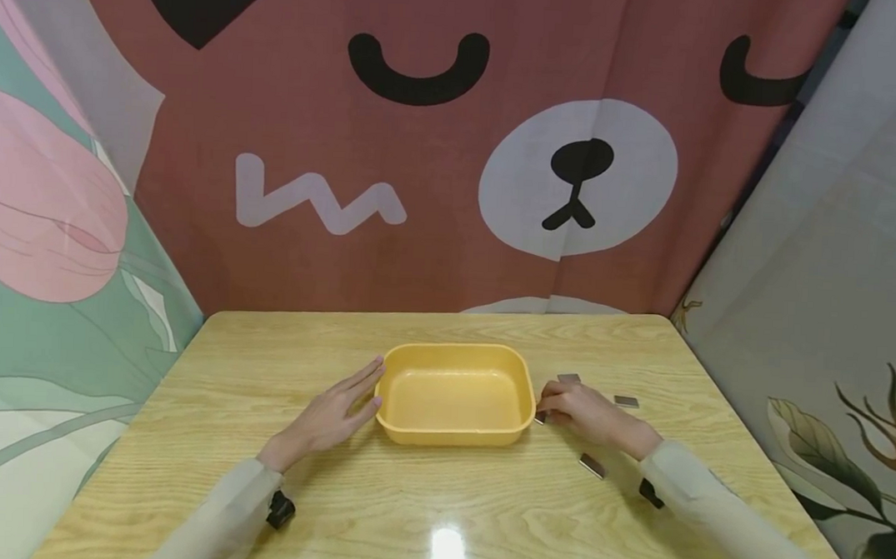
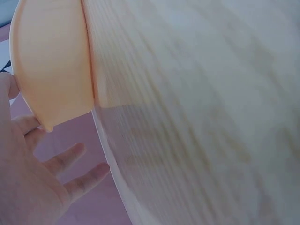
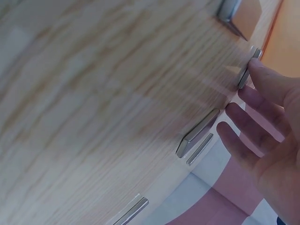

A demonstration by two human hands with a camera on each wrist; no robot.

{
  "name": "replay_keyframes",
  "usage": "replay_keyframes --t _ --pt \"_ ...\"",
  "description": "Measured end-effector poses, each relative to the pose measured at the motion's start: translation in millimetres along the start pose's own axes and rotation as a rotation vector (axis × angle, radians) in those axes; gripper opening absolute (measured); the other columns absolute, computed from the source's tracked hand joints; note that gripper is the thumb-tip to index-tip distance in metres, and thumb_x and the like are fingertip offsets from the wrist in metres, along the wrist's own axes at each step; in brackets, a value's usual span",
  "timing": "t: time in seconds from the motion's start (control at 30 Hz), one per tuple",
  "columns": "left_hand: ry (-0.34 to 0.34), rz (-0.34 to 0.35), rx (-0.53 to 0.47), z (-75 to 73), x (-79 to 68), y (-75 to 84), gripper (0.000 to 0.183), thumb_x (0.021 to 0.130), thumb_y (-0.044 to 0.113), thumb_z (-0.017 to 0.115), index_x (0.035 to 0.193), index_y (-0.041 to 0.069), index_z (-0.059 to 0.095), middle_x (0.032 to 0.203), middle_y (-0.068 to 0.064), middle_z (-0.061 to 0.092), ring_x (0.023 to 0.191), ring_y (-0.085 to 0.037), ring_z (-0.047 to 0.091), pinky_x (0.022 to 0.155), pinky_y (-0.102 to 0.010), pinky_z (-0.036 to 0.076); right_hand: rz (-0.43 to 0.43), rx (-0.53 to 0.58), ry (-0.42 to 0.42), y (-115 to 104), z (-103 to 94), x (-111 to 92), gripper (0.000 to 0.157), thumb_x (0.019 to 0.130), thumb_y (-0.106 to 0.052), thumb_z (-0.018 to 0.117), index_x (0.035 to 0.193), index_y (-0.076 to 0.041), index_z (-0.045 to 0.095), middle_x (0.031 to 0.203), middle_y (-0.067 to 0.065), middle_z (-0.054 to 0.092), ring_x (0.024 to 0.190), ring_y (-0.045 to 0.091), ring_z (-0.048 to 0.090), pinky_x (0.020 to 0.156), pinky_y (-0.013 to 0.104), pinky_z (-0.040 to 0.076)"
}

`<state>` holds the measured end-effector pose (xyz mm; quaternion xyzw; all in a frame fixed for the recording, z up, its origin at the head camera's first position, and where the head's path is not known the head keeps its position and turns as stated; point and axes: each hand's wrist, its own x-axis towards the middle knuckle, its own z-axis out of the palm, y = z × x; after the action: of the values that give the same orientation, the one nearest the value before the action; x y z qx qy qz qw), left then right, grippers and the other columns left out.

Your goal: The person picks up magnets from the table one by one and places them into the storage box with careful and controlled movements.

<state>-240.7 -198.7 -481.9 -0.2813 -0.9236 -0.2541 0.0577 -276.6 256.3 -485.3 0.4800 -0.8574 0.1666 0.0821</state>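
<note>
A yellow rectangular plastic basin (image 1: pixel 452 438) stands upright on the table. My left hand (image 1: pixel 333 416) rests against its left end, fingers spread and mostly straight, with fingertips at the rim in the left wrist view. Just beyond the basin's right end, my right hand (image 1: pixel 585 410) reaches down with bent fingers. Its thumb (image 3: pixel 269 79) lies over a small flat silver metal plate (image 3: pixel 243 77), which it pinches at the tabletop; the index finger is hidden behind the thumb. Similar plates lie around this hand, one nearer me (image 1: pixel 592 466) and one farther right (image 1: pixel 626 401).
The wood-grain table (image 1: pixel 318 507) ends at a back edge against a reddish curtain (image 1: pixel 306 265) printed with an animal face. Patterned cloth hangs at both sides. Another metal plate (image 1: pixel 568 377) lies behind the right hand.
</note>
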Motion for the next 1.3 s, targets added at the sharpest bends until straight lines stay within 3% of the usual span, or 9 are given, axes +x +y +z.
replay_keyframes --t 0.3,0.5,0.73,1.3 --pt "-0.001 -0.008 -0.051 0.2 0.9 1.6 0.06 0.106 0.037 0.045 0.157 0.011 0.027 0.163 -0.003 0.02 0.144 -0.028 0.029 0.113 -0.053 0.029 0.003 0.017 0.017 -3.2 -1.4 4.7 0.021 0.079 0.003 0.08 0.095 -0.01 0.076 0.096 0.004 0.066 0.086 0.014 0.062 0.072 0.031 0.056" --pt "0.007 -0.004 -0.07 1.4 0.8 0.9 0.06 0.106 0.03 0.049 0.157 0.009 0.027 0.163 -0.006 0.02 0.145 -0.027 0.027 0.113 -0.052 0.028 0.06 0.044 -0.011 -5.9 -2.0 7.7 0.017 0.08 0.001 0.079 0.092 -0.011 0.075 0.093 0.001 0.065 0.084 0.015 0.063 0.073 0.029 0.056" --pt "-0.011 -0.02 -0.089 0.1 0.9 1.8 0.06 0.106 0.034 0.047 0.158 0.012 0.025 0.163 0.005 0.015 0.146 -0.024 0.024 0.114 -0.05 0.026 0.127 0.043 -0.035 -7.4 -1.4 8.7 0.011 0.083 -0.004 0.078 0.09 -0.012 0.074 0.091 -0.002 0.063 0.083 0.011 0.061 0.072 0.028 0.055" --pt "-0.017 -0.007 -0.107 -0.7 0.5 2.7 0.061 0.106 0.03 0.049 0.157 0.007 0.026 0.163 0.003 0.014 0.146 -0.03 0.024 0.115 -0.049 0.025 0.176 0.091 -0.016 -8.6 -2.6 6.7 0.01 0.082 -0.004 0.08 0.088 -0.008 0.073 0.087 0.0 0.065 0.079 0.012 0.061 0.065 0.027 0.054"
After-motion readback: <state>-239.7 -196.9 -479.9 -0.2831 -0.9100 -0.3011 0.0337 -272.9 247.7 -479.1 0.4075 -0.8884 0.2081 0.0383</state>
